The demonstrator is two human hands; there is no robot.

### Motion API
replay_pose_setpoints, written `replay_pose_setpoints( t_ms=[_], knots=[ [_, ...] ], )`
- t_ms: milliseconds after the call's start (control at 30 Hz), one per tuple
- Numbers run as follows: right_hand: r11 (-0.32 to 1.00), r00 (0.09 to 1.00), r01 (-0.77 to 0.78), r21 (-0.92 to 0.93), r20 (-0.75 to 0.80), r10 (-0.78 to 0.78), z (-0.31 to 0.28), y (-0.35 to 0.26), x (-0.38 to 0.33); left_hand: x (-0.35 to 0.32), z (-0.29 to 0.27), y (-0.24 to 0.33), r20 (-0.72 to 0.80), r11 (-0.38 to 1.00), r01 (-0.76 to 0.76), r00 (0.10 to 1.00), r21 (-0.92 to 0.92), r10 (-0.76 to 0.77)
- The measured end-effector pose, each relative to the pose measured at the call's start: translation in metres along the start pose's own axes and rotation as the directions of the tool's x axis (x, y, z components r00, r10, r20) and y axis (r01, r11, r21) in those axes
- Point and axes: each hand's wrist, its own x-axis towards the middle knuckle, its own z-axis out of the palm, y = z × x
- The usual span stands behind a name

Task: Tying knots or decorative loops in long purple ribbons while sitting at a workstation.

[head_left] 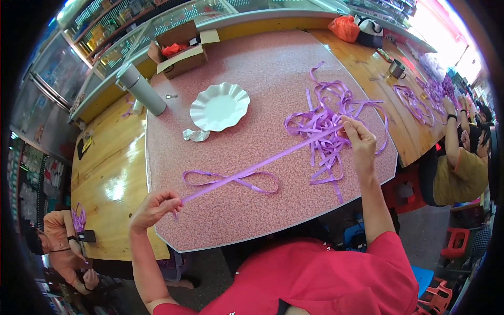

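Note:
A flat purple ribbon [262, 161] is stretched taut between my hands above the pink speckled table [220, 220]. My left hand [155, 209] pinches one end near the table's left front edge. Farther right and higher, my right hand [359, 137] pinches the ribbon beside a tangled heap of purple ribbons [328, 113]. Beneath the taut stretch lies a looped purple ribbon [268, 179], crossed in a figure-eight shape. Part of that loop is hidden behind the ribbon I hold.
Beyond the ribbons sit a white scalloped plate [219, 106], crumpled white paper [196, 135], a grey bottle [140, 89] and an open cardboard box [181, 58]. On the right wooden table stands a metal mug [397, 69]. People handle purple ribbons at both sides.

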Motion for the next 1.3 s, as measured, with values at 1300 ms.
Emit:
replay_pose_setpoints(
  t_ms=[1300],
  knots=[
    [0.707, 0.882, -0.317, 0.632, 0.471, -0.025, 0.102, -0.048, -0.063, 0.103, 0.193, 0.057, -0.16, 0.759, -0.576, 0.755, 0.302, 0.636]
  ],
)
